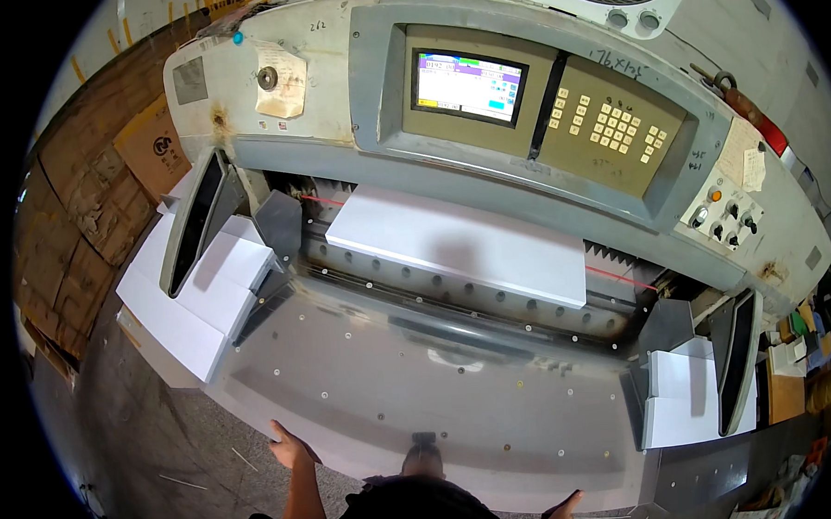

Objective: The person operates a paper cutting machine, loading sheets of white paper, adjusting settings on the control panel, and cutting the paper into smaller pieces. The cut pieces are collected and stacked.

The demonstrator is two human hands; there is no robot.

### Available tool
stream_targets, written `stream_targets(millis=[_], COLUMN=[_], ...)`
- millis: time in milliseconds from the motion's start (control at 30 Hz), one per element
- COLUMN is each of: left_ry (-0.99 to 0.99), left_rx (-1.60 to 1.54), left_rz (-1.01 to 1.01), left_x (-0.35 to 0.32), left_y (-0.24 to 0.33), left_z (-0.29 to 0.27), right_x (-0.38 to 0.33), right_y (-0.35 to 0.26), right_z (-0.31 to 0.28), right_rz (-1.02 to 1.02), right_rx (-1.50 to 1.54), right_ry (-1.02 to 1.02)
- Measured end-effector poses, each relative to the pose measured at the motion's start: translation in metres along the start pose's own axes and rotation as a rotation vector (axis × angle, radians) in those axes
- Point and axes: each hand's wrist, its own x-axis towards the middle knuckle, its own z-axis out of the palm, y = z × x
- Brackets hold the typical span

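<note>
The white paper stack [457,247] lay across the centre of the head view, in the grey cutting machine [561,184] behind the bench [482,410]. The left hand [291,447], lower left, and right hand [561,513], lower right, each extended a finger near the bench's front edge; whether either gripped anything, I couldn't tell.

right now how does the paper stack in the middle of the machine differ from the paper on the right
The middle stack is much longer than the right-side paper. The middle stack's top is unbroken, while the right-side paper shows a seam across it. Both are white.
</note>
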Motion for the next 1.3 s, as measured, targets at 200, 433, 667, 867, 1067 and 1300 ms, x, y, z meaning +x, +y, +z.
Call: stream_targets(millis=[200, 433, 667, 867, 1067, 1300], left_ry=[0.014, 0.011, -0.041, -0.062, -0.058, -0.055], left_rx=[0.042, 0.006, 0.053, 0.054, 0.042, 0.052], left_rz=[0.037, 0.04, 0.035, 0.035, 0.034, 0.069], left_x=[0.005, 0.002, 0.007, 0.007, 0.004, 0.006], left_y=[-0.005, -0.004, -0.004, -0.002, -0.001, -0.002], left_z=[0.002, 0.002, 0.0, -0.001, -0.001, -0.002], right_x=[0.047, 0.044, 0.037, 0.013, -0.017, -0.016], right_y=[0.027, 0.025, 0.02, 0.005, -0.015, -0.016], right_z=[0.004, 0.001, 0.007, 0.007, 0.012, 0.008], right_rz=[-0.01, -0.042, -0.026, 0.009, -0.036, -0.031], right_rx=[0.086, 0.103, 0.075, -0.135, 0.097, 0.128], right_ry=[0.023, 0.027, 0.109, 0.212, 0.233, 0.139])
